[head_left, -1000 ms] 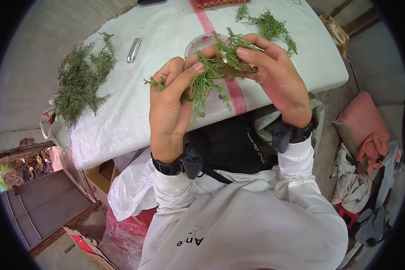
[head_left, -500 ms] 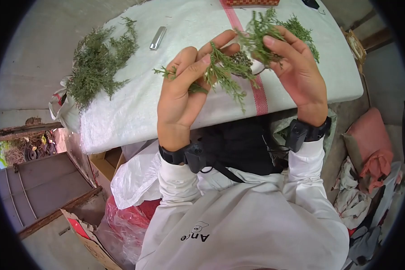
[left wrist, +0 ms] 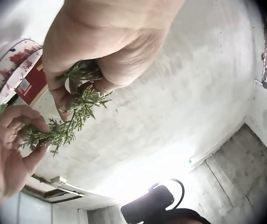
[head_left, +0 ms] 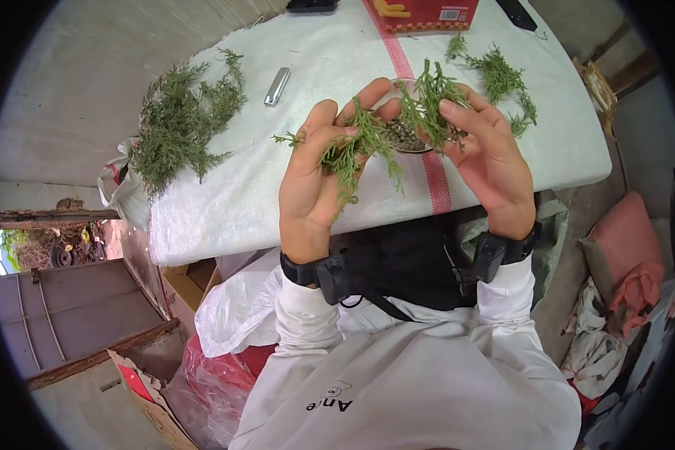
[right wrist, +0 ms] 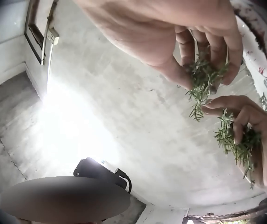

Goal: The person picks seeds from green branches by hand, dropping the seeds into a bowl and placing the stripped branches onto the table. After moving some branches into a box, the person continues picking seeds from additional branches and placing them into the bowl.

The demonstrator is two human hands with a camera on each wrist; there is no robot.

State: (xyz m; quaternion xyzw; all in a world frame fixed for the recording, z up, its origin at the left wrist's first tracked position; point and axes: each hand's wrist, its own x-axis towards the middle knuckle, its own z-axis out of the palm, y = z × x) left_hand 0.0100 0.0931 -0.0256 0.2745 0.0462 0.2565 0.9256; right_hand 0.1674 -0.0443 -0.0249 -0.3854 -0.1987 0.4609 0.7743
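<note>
My left hand pinches a green conifer sprig between thumb and fingers, its leafy tips hanging over the palm side. A second conifer sprig is pinched by the thumb and fingers of my right hand. Both hands are raised, a small gap apart. Between and beyond them stands a bowl containing many small round greenish-brown pieces, partly hidden by fingers and leaves. From the left wrist view, the bowl's outside shows red blotches. The right wrist view shows the right-hand sprig at the fingertips.
A large heap of conifer branches lies at the table's left. Near it is a shiny metal bar-shaped object. Smaller sprigs lie at the right. A red box stands at the back of the white-covered table.
The hands have drawn apart, separating the two sprigs, and the bowl's contents now show between them. The head view has shifted, moving the table's things rightward in it.
</note>
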